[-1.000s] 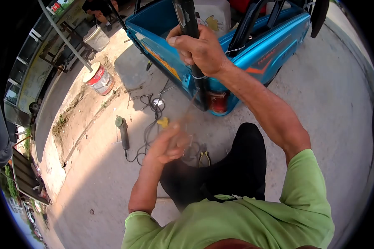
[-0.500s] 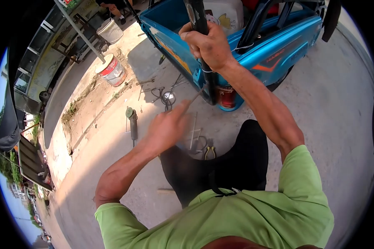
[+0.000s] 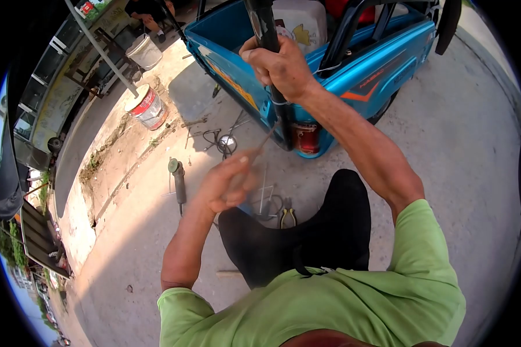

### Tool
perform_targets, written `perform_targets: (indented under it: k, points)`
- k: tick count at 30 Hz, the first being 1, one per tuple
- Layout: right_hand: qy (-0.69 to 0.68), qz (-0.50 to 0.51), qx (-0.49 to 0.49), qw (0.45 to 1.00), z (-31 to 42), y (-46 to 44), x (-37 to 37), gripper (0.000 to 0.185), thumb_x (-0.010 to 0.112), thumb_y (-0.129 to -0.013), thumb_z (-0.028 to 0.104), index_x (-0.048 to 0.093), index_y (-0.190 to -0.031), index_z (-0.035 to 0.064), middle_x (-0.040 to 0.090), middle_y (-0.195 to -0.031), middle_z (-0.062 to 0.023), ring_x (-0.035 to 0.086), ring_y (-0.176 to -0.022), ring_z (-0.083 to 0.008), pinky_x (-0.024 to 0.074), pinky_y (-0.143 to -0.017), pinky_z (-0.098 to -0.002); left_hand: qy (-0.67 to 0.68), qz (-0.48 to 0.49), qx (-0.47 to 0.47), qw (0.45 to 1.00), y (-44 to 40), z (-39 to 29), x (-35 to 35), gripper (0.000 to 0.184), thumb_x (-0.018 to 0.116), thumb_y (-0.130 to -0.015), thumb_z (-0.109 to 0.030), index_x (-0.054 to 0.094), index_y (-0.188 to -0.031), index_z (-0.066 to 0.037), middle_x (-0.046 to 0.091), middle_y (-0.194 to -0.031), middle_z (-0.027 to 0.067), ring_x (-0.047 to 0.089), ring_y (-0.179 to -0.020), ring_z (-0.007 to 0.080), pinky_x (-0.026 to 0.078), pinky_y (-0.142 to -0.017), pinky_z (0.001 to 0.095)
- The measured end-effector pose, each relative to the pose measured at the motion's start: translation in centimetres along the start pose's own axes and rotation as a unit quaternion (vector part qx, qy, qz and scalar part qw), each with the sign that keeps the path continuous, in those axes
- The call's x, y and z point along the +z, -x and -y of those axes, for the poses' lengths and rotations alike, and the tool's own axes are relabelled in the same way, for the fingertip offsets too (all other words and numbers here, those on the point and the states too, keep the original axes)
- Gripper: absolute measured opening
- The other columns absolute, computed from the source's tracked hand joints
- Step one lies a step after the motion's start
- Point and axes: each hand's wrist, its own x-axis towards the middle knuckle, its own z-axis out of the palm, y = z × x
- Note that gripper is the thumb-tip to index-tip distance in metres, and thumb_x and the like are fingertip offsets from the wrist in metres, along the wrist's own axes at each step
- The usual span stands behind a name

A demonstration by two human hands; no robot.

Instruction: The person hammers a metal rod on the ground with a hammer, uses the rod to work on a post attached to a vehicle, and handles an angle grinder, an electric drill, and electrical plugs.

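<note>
My right hand [image 3: 282,66] is closed round a black metal post [image 3: 264,26] with worn paint, at the rear corner of a blue cargo vehicle [image 3: 353,87]. Below that fist, a thin light wire or band [image 3: 282,104] circles the post. My left hand [image 3: 231,179] is lower and to the left, smeared by motion. From its fingers a thin rod-like thing [image 3: 267,137] runs up toward the post's lower end; its kind cannot be made out. A red tail light [image 3: 305,139] sits beside the post.
On the ground lie yellow-handled pliers [image 3: 287,217], a grey power tool with a green end [image 3: 178,176] and coiled cable [image 3: 217,139]. A pole stands in a red-and-white bucket [image 3: 147,108]. Another bucket [image 3: 144,53] is farther back, near a seated person [image 3: 150,20].
My left hand has moved down, away from the post, and its wrist has turned more upright. My right hand keeps its hold on the post. The whole view has shifted slightly.
</note>
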Motion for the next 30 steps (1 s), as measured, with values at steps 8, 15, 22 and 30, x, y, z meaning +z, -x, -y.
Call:
perform_targets:
  k: [8, 15, 22, 30]
  points:
    - [0.044, -0.044, -0.020, 0.998, -0.2, 0.1, 0.6, 0.016, 0.070, -0.087, 0.022, 0.071, -0.088, 0.0055, 0.054, -0.058, 0.0040, 0.053, -0.051, -0.0046, 0.0405, -0.048, -0.0236, -0.515, -0.069, 0.147, 0.842, 0.1, -1.7, 0.6, 0.046, 0.052, -0.104, -0.021, 0.049, -0.149, -0.013, 0.061, -0.072, 0.0098, 0.054, -0.049, 0.0159, 0.047, -0.048, 0.0302]
    - [0.013, -0.023, 0.014, 1.000, 0.5, 0.3, 0.6, 0.019, 0.063, -0.093, 0.018, 0.068, -0.101, 0.0017, 0.046, -0.058, 0.0039, 0.047, -0.048, -0.0061, 0.0410, -0.048, -0.0251, -0.762, -0.174, 0.269, 0.562, 0.5, -0.6, 1.4, 0.043, 0.062, -0.098, -0.020, 0.056, -0.140, -0.017, 0.071, -0.089, 0.0207, 0.069, -0.075, 0.0389, 0.057, -0.067, 0.0453]
    - [-0.032, -0.014, 0.020, 0.999, 0.9, 0.2, 0.6, 0.016, 0.065, -0.090, 0.014, 0.067, -0.096, -0.0013, 0.050, -0.058, 0.0011, 0.050, -0.050, -0.0080, 0.0405, -0.048, -0.0252, -0.184, -0.093, 0.141, 0.968, 0.1, 0.5, -1.2, 0.035, 0.060, -0.102, -0.027, 0.060, -0.131, -0.008, 0.066, -0.089, 0.0085, 0.051, -0.053, 0.0123, 0.040, -0.044, 0.0277]
    - [0.001, -0.012, 0.010, 1.000, 1.0, 0.2, 0.5, 0.018, 0.064, -0.090, 0.017, 0.068, -0.094, -0.0007, 0.050, -0.058, 0.0014, 0.050, -0.050, -0.0075, 0.0412, -0.048, -0.0252, 0.062, 0.051, 0.012, 0.997, -0.6, 1.0, -2.6, 0.046, 0.049, -0.106, -0.024, 0.043, -0.151, -0.015, 0.066, -0.083, 0.0159, 0.040, -0.039, 0.0098, 0.028, -0.032, 0.0210]
